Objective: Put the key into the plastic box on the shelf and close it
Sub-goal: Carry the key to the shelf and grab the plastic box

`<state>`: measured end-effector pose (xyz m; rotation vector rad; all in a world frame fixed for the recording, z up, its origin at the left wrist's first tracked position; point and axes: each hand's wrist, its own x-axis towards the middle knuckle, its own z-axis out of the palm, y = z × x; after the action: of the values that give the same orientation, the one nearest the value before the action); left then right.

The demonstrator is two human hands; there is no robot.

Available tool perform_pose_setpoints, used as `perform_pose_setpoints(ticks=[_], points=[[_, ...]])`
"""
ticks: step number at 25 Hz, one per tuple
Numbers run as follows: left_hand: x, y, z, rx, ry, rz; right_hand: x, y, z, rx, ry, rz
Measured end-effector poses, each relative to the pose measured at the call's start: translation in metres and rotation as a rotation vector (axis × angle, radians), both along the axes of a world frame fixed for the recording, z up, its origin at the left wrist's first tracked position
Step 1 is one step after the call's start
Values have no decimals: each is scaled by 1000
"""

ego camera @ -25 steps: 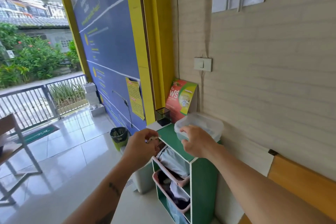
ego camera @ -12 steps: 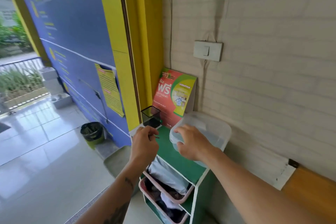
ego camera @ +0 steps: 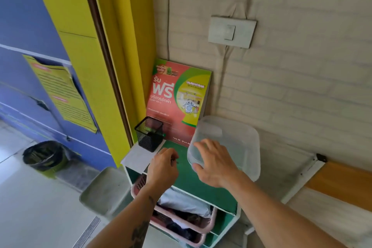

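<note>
Right now I count one plastic box (ego camera: 231,143), translucent with its lid on, sitting on the green top of one small shelf (ego camera: 211,191) against the brick wall. I also count one black mesh cup (ego camera: 149,136) at the shelf's back left corner, one red and green poster (ego camera: 177,98) leaning upright behind it, two pink baskets (ego camera: 181,221) stacked in the shelf's lower openings, one wall switch (ego camera: 231,31), and one bin (ego camera: 43,156) on the floor to the left. My right hand (ego camera: 213,164) reaches in with its fingers spread, resting over the near left edge of the box lid. My left hand (ego camera: 163,169) is curled just beside it, above the shelf top, fingers pinched on the key (ego camera: 174,160), of which only a small dark tip shows. Both forearms come up from the bottom edge.
</note>
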<state>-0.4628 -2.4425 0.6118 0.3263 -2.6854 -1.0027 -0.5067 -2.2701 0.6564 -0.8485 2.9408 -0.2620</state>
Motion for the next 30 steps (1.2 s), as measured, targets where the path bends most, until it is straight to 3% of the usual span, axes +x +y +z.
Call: perform_pose_setpoints(ticks=[11,18,26,30], points=[[-23,-12,-49,-169,-28,-203,4,-2,-13,-8,69,-56],[-9,-29,-54,-222,-41,-172,2,-2,-15,4,72,-50],[-15,-8,-34,-21,96,-119,2,-2,-12,49,80,-7],[-18,4,-32,71,31,-148,4,0,-7,127,147,-65]])
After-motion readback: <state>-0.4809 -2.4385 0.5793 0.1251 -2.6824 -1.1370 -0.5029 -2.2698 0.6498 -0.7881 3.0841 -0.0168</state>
